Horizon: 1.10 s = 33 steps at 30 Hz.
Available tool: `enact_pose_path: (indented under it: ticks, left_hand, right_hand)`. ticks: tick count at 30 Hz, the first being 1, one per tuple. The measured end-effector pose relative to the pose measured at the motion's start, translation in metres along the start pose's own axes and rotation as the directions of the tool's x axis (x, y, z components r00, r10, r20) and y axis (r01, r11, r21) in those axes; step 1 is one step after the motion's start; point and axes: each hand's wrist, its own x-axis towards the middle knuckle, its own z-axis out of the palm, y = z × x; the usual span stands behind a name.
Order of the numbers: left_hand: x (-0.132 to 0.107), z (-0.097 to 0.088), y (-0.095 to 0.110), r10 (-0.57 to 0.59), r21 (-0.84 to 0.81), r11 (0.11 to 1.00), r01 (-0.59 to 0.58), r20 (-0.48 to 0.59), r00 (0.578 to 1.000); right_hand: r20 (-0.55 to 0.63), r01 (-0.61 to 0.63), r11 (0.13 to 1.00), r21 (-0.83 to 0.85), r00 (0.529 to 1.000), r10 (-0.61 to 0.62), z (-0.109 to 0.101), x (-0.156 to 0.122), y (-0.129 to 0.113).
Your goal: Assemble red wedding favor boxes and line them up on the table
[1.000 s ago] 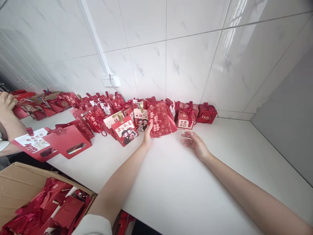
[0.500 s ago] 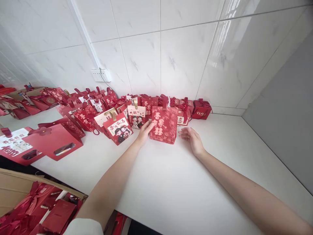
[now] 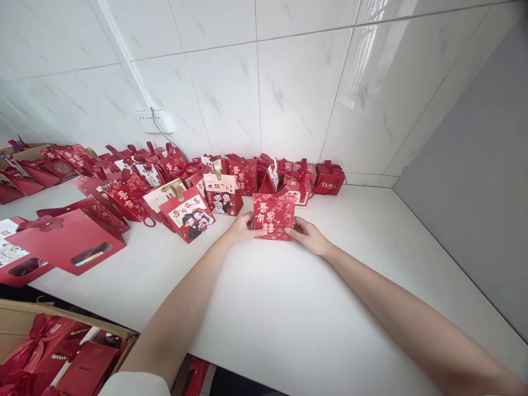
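Note:
A red floral gift box (image 3: pixel 274 214) with white Chinese characters and a ribbon loop on top stands upright at the middle of the white table. My left hand (image 3: pixel 243 228) grips its left side, thumb across the lower front. On the right side, my right hand (image 3: pixel 307 234) holds it too, thumb on the front corner. Just behind it is a red box with a white label (image 3: pixel 295 190). To the left of my left hand stand a pink-and-red box with a cartoon couple (image 3: pixel 223 195) and a tilted red box with a similar couple (image 3: pixel 190 214).
Several red gift boxes line the tiled wall, ending at a ribboned box (image 3: pixel 330 179). A large red box with a flower clasp (image 3: pixel 70 236) sits at the table's left edge. Below it, a cardboard carton (image 3: pixel 12 330) holds more boxes. A power strip (image 3: pixel 154 122) hangs on the wall.
My right hand has closed in and taken hold of the floral box's right side. The box has come lower onto the table, and the view has shifted slightly right.

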Motion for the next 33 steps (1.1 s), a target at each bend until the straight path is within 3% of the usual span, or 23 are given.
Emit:
enact_pose_path:
  ticks: [3, 5, 7, 9, 10, 13, 19, 24, 26, 28, 30, 33]
  left_hand:
    - [-0.002, 0.001, 0.004, 0.016, 0.125, 0.992, -0.026, 0.079, 0.997]
    - [-0.002, 0.005, 0.014, 0.135, 0.171, 0.978, -0.123, -0.057, 0.989]
    - [0.0, 0.013, 0.033, 0.323, 0.292, 0.922, -0.253, -0.223, 0.92]
    - [0.004, 0.022, 0.055, 0.461, 0.482, 0.822, -0.303, -0.252, 0.851]
    - [0.007, 0.027, 0.066, 0.478, 0.564, 0.774, -0.287, -0.224, 0.849]
    - [0.018, 0.04, 0.086, 0.432, 0.663, 0.711, -0.233, -0.151, 0.889]
    - [0.03, 0.044, 0.083, 0.39, 0.493, 0.837, -0.239, -0.23, 0.892]
    - [0.026, 0.038, 0.081, 0.321, 0.388, 0.891, -0.234, -0.178, 0.93]
    - [0.021, 0.03, 0.074, 0.305, 0.286, 0.926, -0.245, -0.19, 0.933]
    - [0.014, 0.017, 0.06, 0.216, 0.21, 0.961, -0.179, -0.17, 0.961]
    - [0.006, 0.002, 0.041, 0.08, 0.236, 0.969, -0.066, -0.052, 0.995]
    - [-0.006, -0.016, 0.016, -0.042, 0.351, 0.936, -0.006, 0.129, 0.991]
  right_hand:
    - [-0.001, 0.018, 0.998, -0.06, 1.0, -0.018, 0.001, 0.001, 0.002]
    - [-0.011, 0.056, 0.993, -0.102, 0.998, -0.057, 0.001, 0.0, 0.001]
    - [-0.002, 0.106, 0.982, -0.156, 0.994, -0.108, 0.001, 0.0, -0.001]
    - [0.026, 0.165, 0.967, -0.195, 0.986, -0.162, 0.001, 0.0, -0.003]
    - [0.04, 0.191, 0.961, -0.202, 0.982, -0.186, 0.002, 0.0, -0.003]
    - [0.052, 0.223, 0.954, -0.2, 0.975, -0.217, 0.003, 0.001, -0.003]
    - [0.044, 0.198, 0.962, -0.189, 0.98, -0.193, 0.003, 0.002, 0.0]
    - [0.038, 0.17, 0.976, -0.14, 0.985, -0.166, 0.003, 0.002, 0.002]
    - [0.018, 0.132, 0.989, -0.07, 0.991, -0.131, 0.003, 0.003, 0.004]
    - [0.004, 0.094, 0.996, -0.006, 0.996, -0.094, 0.003, 0.004, 0.006]
    - [-0.005, 0.068, 0.997, 0.027, 0.998, -0.068, 0.003, 0.005, 0.008]
    - [-0.027, 0.039, 0.998, 0.053, 0.999, -0.038, 0.002, 0.008, 0.009]
